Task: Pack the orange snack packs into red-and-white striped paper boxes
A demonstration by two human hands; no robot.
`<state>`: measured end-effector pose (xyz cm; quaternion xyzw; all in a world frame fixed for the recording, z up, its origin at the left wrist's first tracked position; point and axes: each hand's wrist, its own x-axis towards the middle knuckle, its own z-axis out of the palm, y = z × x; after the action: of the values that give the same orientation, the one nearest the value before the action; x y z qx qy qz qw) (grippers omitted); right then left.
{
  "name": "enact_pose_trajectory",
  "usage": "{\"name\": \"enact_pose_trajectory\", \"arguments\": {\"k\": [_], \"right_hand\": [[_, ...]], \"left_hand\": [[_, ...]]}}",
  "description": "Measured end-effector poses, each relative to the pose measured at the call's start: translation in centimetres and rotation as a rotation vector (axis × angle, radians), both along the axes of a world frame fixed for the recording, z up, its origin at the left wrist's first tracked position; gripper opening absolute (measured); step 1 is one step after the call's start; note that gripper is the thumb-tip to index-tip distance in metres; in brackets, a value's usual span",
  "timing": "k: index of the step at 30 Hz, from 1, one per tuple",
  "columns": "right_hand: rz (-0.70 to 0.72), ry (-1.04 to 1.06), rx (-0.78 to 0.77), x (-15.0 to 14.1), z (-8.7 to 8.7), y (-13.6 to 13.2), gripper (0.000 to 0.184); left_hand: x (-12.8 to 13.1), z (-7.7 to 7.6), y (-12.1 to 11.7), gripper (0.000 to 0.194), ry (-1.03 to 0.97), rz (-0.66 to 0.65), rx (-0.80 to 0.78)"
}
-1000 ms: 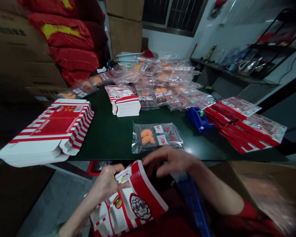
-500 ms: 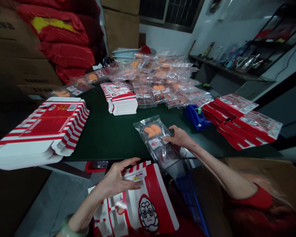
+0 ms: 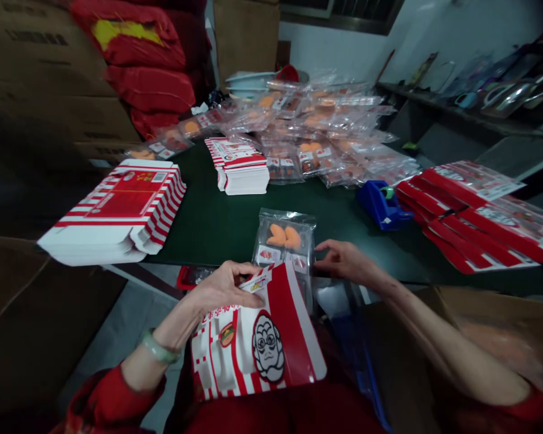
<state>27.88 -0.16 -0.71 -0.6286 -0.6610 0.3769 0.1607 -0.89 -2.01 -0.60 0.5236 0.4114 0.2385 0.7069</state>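
Observation:
My left hand (image 3: 228, 288) grips the top edge of a flattened red-and-white striped carton (image 3: 296, 337) with a printed face and burger, held tilted above my lap. Behind its upper edge, a clear plastic bag (image 3: 284, 236) lies on the table's front edge. It contains orange curved pieces and small printed cards; its lower part is hidden by the carton. My right hand (image 3: 344, 260) is at the bag's right side, thumb and fingers apart, fingertips close to the bag's edge. Whether they touch it is hard to tell.
Stacks of striped cartons stand on the dark green table (image 3: 208, 226): a large stack (image 3: 117, 199) left, a smaller stack (image 3: 242, 169) mid-table. Many filled bags (image 3: 317, 126) are heaped behind. A blue tape dispenser (image 3: 384, 206) and red cartons (image 3: 479, 223) lie right; an open cardboard box (image 3: 489, 301) stands below.
The bag has turned straighter and now lies behind the carton's upper edge. My right hand has come off its top surface to its right side. My left hand has raised the carton.

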Motion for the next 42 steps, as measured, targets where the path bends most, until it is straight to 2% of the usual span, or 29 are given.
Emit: {"name": "enact_pose_trajectory", "arguments": {"k": [3,5,7,9,10,12,15,17,20,23,25,27,30,32,35,37,40,42], "right_hand": [[0.282,-0.303,0.392,0.2,1.9,2.2,0.065],[0.606,-0.409,0.531,-1.8,3.4,3.7,0.081],[0.925,-0.506,0.562,-5.1,4.8,5.0,0.085],[1.178,-0.579,0.559,-8.6,5.6,6.0,0.089],[1.279,-0.611,0.529,-10.2,5.8,6.5,0.086],[1.389,-0.675,0.456,-12.3,5.7,7.2,0.069],[1.355,-0.621,0.350,-12.7,4.7,8.0,0.032],[1.248,-0.512,0.263,-11.3,4.1,8.2,0.023],[0.992,-0.380,0.139,-7.9,3.7,8.4,0.026],[0.701,-0.141,0.028,-4.6,3.3,8.0,0.032],[0.580,0.031,-0.045,-3.2,2.9,7.4,0.035],[0.535,0.097,-0.071,-2.7,2.4,6.8,0.037],[0.507,-0.054,0.042,-3.5,1.7,5.7,0.031],[0.464,-0.179,0.128,-4.6,1.5,4.8,0.026],[0.388,-0.281,0.179,-6.2,1.5,2.9,0.026],[0.373,-0.345,0.279,-6.9,1.5,1.5,0.034],[0.467,-0.399,0.526,-6.9,1.1,-0.3,0.054],[0.568,-0.371,0.621,-6.3,0.4,-1.3,0.060]], "left_hand": [[-1.2,0.0,0.4,0.043,0.000,-0.069,0.095],[-1.7,0.2,0.8,0.044,0.010,-0.155,0.143],[-1.9,0.6,1.2,0.044,0.048,-0.222,0.190],[-1.9,0.9,1.4,0.044,0.102,-0.282,0.235],[-1.9,1.1,1.4,0.044,0.125,-0.300,0.260],[-1.9,1.1,1.4,0.044,0.154,-0.284,0.280],[-2.8,0.7,1.2,0.047,0.123,-0.214,0.210],[-4.0,0.1,0.9,0.051,0.061,-0.158,0.135],[-6.0,-1.0,0.1,0.057,-0.040,-0.023,0.097],[-7.2,-1.7,-0.5,0.054,-0.076,0.072,0.133],[-7.1,-1.6,-0.7,0.053,-0.082,0.046,0.133],[-6.5,-1.5,-0.8,0.056,-0.097,-0.048,0.106],[-5.2,-1.5,-0.9,0.059,-0.111,-0.170,0.077],[-4.4,-1.8,-1.1,0.058,-0.077,-0.179,0.032],[-3.2,-2.1,-1.6,0.052,-0.015,-0.091,-0.113],[-2.7,-2.1,-1.8,0.047,-0.049,-0.007,-0.185],[-2.4,-1.7,-2.1,0.041,-0.130,0.077,-0.213],[-2.4,-1.5,-2.2,0.042,-0.147,0.093,-0.214]]}}
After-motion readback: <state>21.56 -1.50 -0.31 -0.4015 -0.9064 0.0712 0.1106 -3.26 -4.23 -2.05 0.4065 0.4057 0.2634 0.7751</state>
